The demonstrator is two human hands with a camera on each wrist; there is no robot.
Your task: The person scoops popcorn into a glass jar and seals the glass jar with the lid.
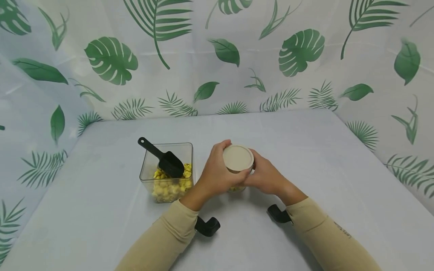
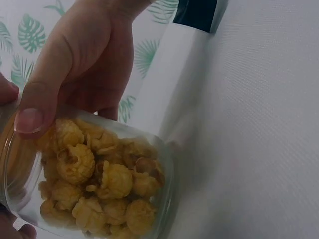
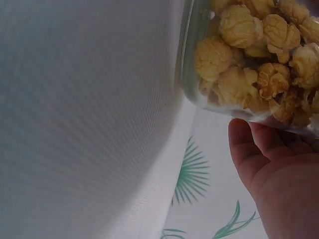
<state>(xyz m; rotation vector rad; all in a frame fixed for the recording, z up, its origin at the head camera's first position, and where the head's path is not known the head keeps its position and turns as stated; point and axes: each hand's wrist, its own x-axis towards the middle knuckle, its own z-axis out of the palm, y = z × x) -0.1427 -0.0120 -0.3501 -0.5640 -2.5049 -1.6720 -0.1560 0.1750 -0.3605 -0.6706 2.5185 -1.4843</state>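
Observation:
A clear jar (image 2: 107,174) of yellow popcorn (image 2: 117,180) stands on the white table, topped by a round beige lid (image 1: 238,158). My left hand (image 1: 218,171) grips the jar's upper part from the left, its thumb across the near side just under the lid. From the right, my right hand (image 1: 266,174) holds the same jar, its thumb meeting the left one in front. In the right wrist view, fingertips (image 3: 240,130) of the right hand lie along the jar's side.
Left of the jar, a clear square container (image 1: 145,171) holds more popcorn (image 1: 167,191). A black scoop (image 1: 171,165) lies on it, handle over the back left rim. Black curved pieces (image 1: 208,227) show beneath both wrists. A leaf-printed cloth (image 1: 251,56) rises behind the table.

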